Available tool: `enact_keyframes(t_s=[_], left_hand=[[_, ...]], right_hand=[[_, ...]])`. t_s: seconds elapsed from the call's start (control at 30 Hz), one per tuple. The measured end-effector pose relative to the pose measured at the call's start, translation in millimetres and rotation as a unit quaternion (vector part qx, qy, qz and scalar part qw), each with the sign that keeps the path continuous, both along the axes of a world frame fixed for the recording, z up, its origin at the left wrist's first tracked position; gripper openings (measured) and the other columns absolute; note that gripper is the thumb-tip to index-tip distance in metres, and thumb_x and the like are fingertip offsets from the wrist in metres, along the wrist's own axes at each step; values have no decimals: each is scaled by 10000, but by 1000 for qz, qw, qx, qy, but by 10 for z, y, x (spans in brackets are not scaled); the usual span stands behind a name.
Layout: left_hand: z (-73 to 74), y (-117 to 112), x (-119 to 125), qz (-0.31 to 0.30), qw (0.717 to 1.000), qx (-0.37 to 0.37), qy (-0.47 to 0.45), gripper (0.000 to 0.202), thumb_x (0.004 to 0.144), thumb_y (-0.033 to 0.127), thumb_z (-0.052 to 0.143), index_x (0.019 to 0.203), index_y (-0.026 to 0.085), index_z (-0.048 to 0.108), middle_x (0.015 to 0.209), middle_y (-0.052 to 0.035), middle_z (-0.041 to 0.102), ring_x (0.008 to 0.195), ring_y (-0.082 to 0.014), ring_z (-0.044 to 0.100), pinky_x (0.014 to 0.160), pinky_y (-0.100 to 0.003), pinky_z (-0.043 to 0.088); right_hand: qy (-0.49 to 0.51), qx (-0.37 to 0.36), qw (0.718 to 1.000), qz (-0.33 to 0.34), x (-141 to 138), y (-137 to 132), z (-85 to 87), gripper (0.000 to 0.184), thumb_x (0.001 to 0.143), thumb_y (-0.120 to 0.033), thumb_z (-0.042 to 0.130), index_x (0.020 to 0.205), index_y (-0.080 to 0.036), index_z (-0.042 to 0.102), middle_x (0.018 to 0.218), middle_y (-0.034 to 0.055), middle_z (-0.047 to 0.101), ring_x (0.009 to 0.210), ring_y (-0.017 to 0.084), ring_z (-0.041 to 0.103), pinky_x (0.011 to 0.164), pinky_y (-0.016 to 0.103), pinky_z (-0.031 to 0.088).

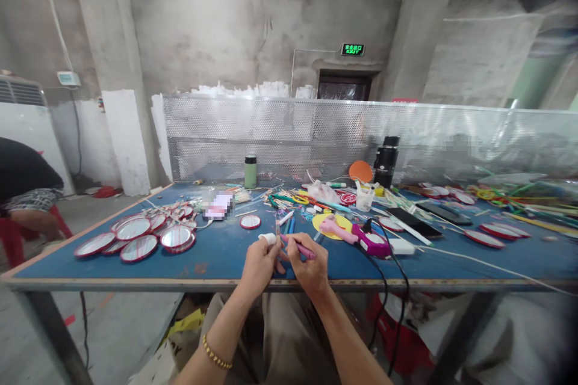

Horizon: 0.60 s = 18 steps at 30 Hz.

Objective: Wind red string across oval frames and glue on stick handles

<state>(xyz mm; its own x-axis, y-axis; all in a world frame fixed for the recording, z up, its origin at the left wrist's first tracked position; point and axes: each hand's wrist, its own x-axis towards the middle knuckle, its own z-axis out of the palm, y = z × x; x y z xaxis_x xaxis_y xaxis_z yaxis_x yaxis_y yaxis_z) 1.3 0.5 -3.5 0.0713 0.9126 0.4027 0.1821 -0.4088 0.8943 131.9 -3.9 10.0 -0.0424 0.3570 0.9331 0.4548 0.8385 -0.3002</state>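
My right hand (311,263) is closed around a pink marker pen (304,249). The pen's tip points left toward a thin, light-brown flat stick (278,226). That stick stands up between the fingers of my left hand (261,261), which are pinched together. Something white (268,239), a finger wrap or a cap, shows at the left fingertips. Just beyond my hands lie several blue pens (291,224) and a white marker (286,218). A round red-rimmed mirror (250,221) rests on the blue tabletop (217,261) to the left.
More red-rimmed mirrors (133,228) are piled at left, near a phone (220,206). A purple-and-pink hot glue gun (372,242) with black cables lies at right. A green bottle (250,172) and a black flask (386,162) stand before the perforated metal screen (271,126).
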Motion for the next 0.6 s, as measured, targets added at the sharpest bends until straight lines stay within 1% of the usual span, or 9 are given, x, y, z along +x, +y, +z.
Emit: enact_keyframes(t_s=[0.1, 0.3, 0.6], left_hand=[[-13, 8, 0, 0, 1000, -5, -2, 270, 899, 412, 486, 754, 198, 562, 442, 40, 588, 406, -139, 574, 436, -206, 390], [-5, -8, 5, 5, 1000, 5, 10, 322, 906, 433, 480, 692, 202, 542, 451, 28, 599, 415, -139, 577, 449, -208, 385], [-19, -3, 13, 3, 1000, 6, -1, 286, 903, 411, 492, 719, 202, 558, 442, 32, 594, 420, -144, 579, 457, -210, 394]], right_hand=[[6, -4, 1000, 0, 1, -2, -5, 175, 918, -168, 511, 841, -186, 666, 712, 15, 686, 626, 129, 650, 632, 222, 521], [0, 0, 1000, 3, -12, -4, 8, 176, 920, -170, 511, 845, -187, 669, 726, 18, 694, 644, 130, 655, 645, 222, 522], [7, -2, 1000, -2, -2, -1, -7, 165, 922, -164, 515, 855, -176, 666, 716, 15, 681, 634, 122, 644, 646, 211, 513]])
